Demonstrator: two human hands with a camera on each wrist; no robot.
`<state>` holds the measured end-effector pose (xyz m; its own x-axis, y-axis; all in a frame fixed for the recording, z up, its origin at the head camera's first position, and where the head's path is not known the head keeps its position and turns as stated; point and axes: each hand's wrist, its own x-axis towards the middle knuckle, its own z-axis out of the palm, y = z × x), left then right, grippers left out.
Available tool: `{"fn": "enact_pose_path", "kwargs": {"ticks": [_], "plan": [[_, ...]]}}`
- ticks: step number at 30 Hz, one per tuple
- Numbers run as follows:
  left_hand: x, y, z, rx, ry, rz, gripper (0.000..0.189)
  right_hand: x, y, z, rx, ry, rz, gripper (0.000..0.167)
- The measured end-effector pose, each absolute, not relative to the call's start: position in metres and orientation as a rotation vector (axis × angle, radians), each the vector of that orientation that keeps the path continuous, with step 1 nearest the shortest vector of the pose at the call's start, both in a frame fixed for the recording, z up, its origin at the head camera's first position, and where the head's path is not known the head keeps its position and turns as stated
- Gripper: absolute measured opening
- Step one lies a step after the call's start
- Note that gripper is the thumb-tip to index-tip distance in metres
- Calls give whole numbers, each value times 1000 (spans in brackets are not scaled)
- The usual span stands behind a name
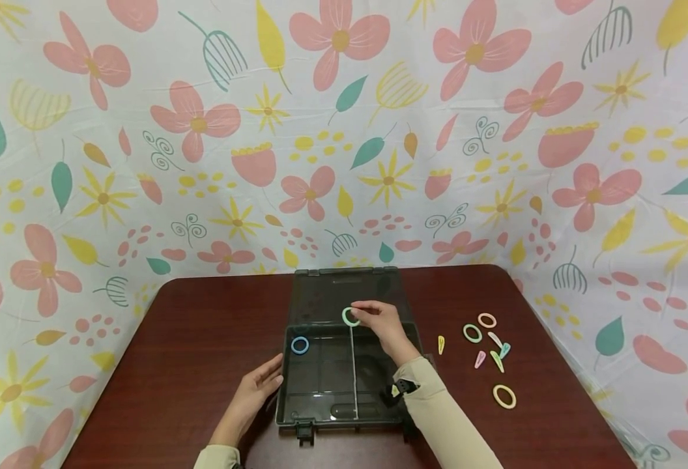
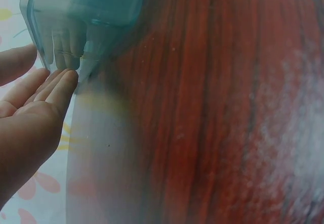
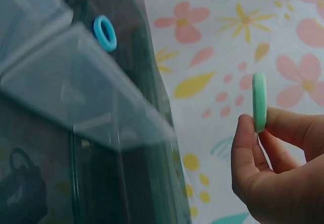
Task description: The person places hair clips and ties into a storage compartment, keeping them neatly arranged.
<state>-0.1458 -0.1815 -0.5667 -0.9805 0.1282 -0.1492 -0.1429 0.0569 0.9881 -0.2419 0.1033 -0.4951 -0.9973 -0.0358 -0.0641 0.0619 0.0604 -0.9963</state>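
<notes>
A mint-green hair tie is pinched between thumb and fingers of my right hand, above the far part of the open dark see-through box. In the right wrist view the same hair tie shows edge-on at the fingertips. A blue hair tie lies in the box's left compartment, near the far left corner. My left hand has its fingers extended at the box's left wall; the left wrist view shows the fingertips at the see-through wall.
The box lid lies folded back. A divider splits the box. To the right on the wooden table are a green hair tie, a peach one, a yellow one and several snap hair clips.
</notes>
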Motion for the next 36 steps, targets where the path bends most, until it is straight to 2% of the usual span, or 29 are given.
{"fn": "enact_pose_path", "kwargs": {"ticks": [7,20,36], "plan": [[-146,-182,-566,-18,2136,2018,52,-240,71,-487,43,2148,-2117,29],[-145,-184,-567,3,2159,1985,54,-237,20,-512,192,2049,-2199,25],[-144,-183,-568,27,2183,1985,53,-232,2,-534,358,2002,-2180,21]]}}
